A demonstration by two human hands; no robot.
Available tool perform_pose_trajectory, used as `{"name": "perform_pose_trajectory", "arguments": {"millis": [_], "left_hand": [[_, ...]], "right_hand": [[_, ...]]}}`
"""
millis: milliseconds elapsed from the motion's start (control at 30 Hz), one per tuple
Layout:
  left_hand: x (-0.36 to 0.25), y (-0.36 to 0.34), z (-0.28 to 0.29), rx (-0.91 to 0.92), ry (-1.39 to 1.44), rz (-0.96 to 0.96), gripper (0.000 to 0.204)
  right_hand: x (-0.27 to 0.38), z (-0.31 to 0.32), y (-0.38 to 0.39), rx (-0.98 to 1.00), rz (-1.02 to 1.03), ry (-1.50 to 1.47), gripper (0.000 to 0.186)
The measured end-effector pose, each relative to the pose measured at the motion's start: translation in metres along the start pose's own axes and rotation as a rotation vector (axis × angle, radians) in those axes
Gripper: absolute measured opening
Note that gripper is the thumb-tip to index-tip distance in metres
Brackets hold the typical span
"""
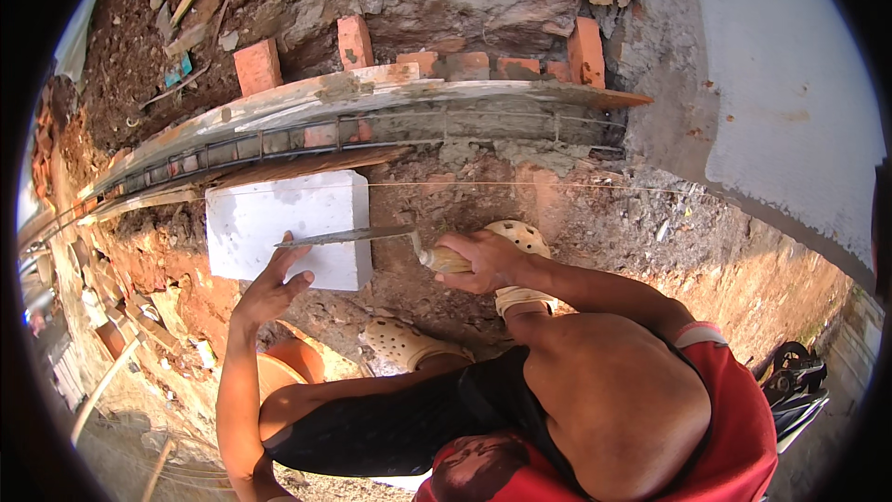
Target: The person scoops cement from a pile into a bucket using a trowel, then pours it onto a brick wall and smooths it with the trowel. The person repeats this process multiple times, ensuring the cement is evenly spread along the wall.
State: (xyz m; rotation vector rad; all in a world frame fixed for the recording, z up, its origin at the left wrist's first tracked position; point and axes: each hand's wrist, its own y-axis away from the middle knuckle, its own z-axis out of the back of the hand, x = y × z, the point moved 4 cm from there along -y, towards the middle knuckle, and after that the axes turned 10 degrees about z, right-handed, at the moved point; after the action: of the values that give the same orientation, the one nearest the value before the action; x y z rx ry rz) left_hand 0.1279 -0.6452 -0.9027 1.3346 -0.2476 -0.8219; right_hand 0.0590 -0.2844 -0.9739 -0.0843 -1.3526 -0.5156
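My right hand (490, 262) is wrapped round the wooden handle of a trowel (360, 235). The thin metal blade is seen nearly edge-on and points left, over a large white block (286, 207). My left hand (269, 292) is at the block's near left side, thumb and fingers apart. Its index finger reaches up to the blade's tip; whether it touches the tip or the block, I cannot tell. The block lies on the soil, just on the near side of a long board-sided form (390, 130) with metal reinforcing bars and wet grey mortar in it.
A taut string (520, 184) runs across, just beyond my hands. Red bricks (585, 51) brace the far board. My feet in beige clogs (400, 338) stand on the soil near the block. An orange bucket (295, 359) sits by my left forearm, and a grey wall (790, 84) rises at right.
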Motion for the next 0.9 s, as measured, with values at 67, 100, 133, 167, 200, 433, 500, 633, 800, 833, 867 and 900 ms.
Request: {"name": "perform_pose_trajectory", "arguments": {"millis": [67, 100, 133, 167, 200, 433, 500, 633, 800, 833, 867, 900], "left_hand": [[-0.001, 0.001, 0.0, -0.007, -0.002, 0.008, 0.062], [-0.002, 0.001, 0.0, -0.013, -0.002, 0.013, 0.062], [-0.003, 0.002, 0.0, -0.018, -0.001, 0.02, 0.062], [-0.005, 0.003, -0.001, -0.012, 0.022, 0.012, 0.061], [-0.007, 0.004, -0.001, -0.005, 0.046, 0.005, 0.06], [-0.008, 0.006, 0.001, -0.024, -0.005, 0.021, 0.061], [-0.004, 0.004, 0.0, -0.026, -0.017, 0.023, 0.063], [0.005, 0.0, -0.001, -0.019, -0.001, 0.039, 0.067], [0.007, -0.002, -0.002, -0.044, -0.054, 0.038, 0.062], [0.007, -0.002, -0.001, -0.052, -0.076, 0.043, 0.062], [0.006, -0.002, -0.002, -0.048, -0.071, 0.044, 0.062], [0.006, -0.002, -0.002, -0.048, -0.069, 0.047, 0.062]], "right_hand": [[0.001, 0.001, 0.0, -0.01, 0.002, -0.001, 0.051], [0.002, 0.001, 0.0, -0.011, 0.001, -0.013, 0.051], [0.002, 0.001, 0.0, -0.012, -0.004, -0.023, 0.05], [0.003, 0.002, 0.0, -0.003, -0.016, -0.016, 0.05], [0.004, 0.003, 0.0, -0.012, -0.009, -0.03, 0.051], [0.004, 0.003, 0.0, 0.026, -0.045, -0.033, 0.051], [0.004, 0.003, 0.0, 0.001, -0.02, -0.015, 0.051], [0.001, 0.001, -0.001, -0.05, 0.027, 0.004, 0.049], [-0.002, -0.001, 0.0, -0.068, 0.051, 0.013, 0.049], [-0.003, -0.002, 0.0, -0.064, 0.055, 0.014, 0.049], [-0.003, -0.002, 0.0, -0.066, 0.062, 0.016, 0.049], [-0.003, -0.002, 0.0, -0.059, 0.06, 0.014, 0.049]]}}
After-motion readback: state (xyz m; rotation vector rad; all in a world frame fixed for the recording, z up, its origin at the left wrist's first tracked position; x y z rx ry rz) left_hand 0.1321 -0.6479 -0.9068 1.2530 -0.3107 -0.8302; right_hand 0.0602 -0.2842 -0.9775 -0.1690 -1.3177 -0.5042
